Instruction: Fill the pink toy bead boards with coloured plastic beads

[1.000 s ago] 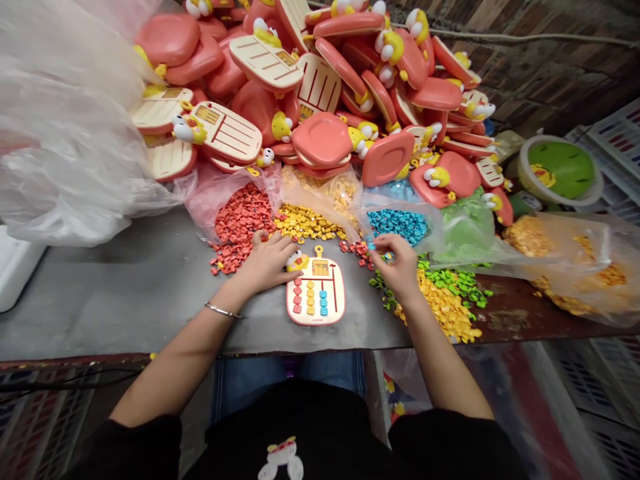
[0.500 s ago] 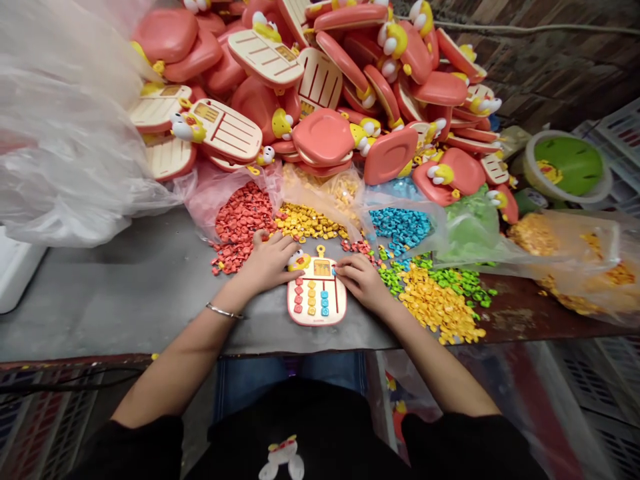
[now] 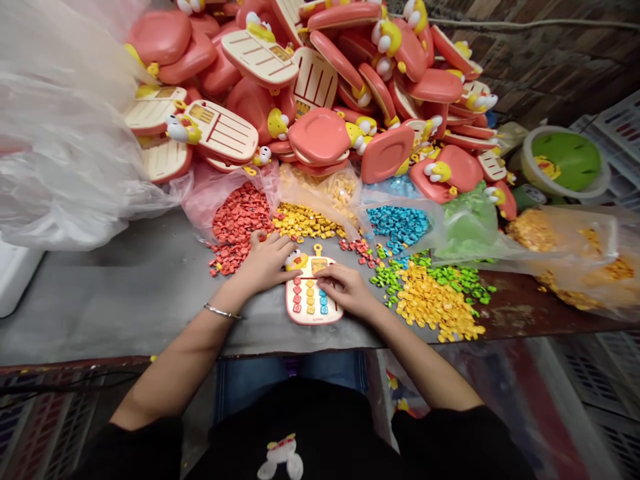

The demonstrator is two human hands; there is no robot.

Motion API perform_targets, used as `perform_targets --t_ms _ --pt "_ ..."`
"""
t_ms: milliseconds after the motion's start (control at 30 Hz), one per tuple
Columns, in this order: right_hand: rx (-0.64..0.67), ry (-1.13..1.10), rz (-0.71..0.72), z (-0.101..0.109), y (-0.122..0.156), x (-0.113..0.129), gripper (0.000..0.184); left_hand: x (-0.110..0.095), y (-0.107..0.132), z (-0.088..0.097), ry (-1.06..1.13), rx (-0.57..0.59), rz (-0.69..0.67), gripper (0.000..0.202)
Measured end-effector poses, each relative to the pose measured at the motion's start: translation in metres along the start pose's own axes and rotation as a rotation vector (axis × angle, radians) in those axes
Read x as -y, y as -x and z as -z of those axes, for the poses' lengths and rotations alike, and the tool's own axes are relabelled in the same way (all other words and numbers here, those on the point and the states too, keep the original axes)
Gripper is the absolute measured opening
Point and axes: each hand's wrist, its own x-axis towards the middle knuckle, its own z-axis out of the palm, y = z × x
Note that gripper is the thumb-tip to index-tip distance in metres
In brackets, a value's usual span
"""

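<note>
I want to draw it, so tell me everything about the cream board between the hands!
The board is rounded, cream with a pink rim, and looks plastic. It has a yellow loop on top, a yellow and white figure upper left, and a small window. In it sit columns of red, yellow and blue pieces. It lies face up on the grey table. The left hand seems to touch its upper left; the right hand hides part of its right side.
</note>
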Motion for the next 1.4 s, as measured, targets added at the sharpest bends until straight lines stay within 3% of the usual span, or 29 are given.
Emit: perform_targets --t_ms 167,333,433,533,633,800,1100,1267,1400 --pt "-0.051 0.035 0.027 0.005 0.004 0.006 0.028 0.000 0.000 0.001 0.025 -0.004 0.005 0.036" --pt "0.010 -0.009 -0.001 0.014 0.017 0.014 0.043 0.001 0.000 0.000 0.018 0.006 0.004 0.037" --pt "-0.196 0.023 -0.073 0.043 0.023 0.004 0.036 0.002 0.000 -0.001 0.011 0.012 0.003 0.037" --pt "-0.456 0.243 -0.191 0.080 0.029 -0.021 0.018 0.003 0.001 -0.001 0.006 0.009 -0.004 0.038" --pt "-0.392 0.457 -0.259 0.102 0.033 -0.048 0.015 0.002 0.001 -0.001 0.011 0.010 -0.004 0.038" --pt "-0.200 0.712 -0.218 0.093 0.031 -0.072 0.017 0.002 0.000 -0.001 0.020 0.010 0.000 0.038" --pt "-0.190 1.018 -0.353 0.092 0.027 -0.070 0.026 0.002 0.001 -0.001 0.025 0.008 -0.005 0.037" --pt "-0.313 0.937 -0.320 0.094 0.026 -0.062 0.028 0.001 0.001 0.000 0.028 0.006 0.001 0.036" --pt "-0.511 0.572 -0.212 0.081 0.021 -0.038 0.021 0.001 0.001 0.000 0.020 0.012 0.001 0.036"
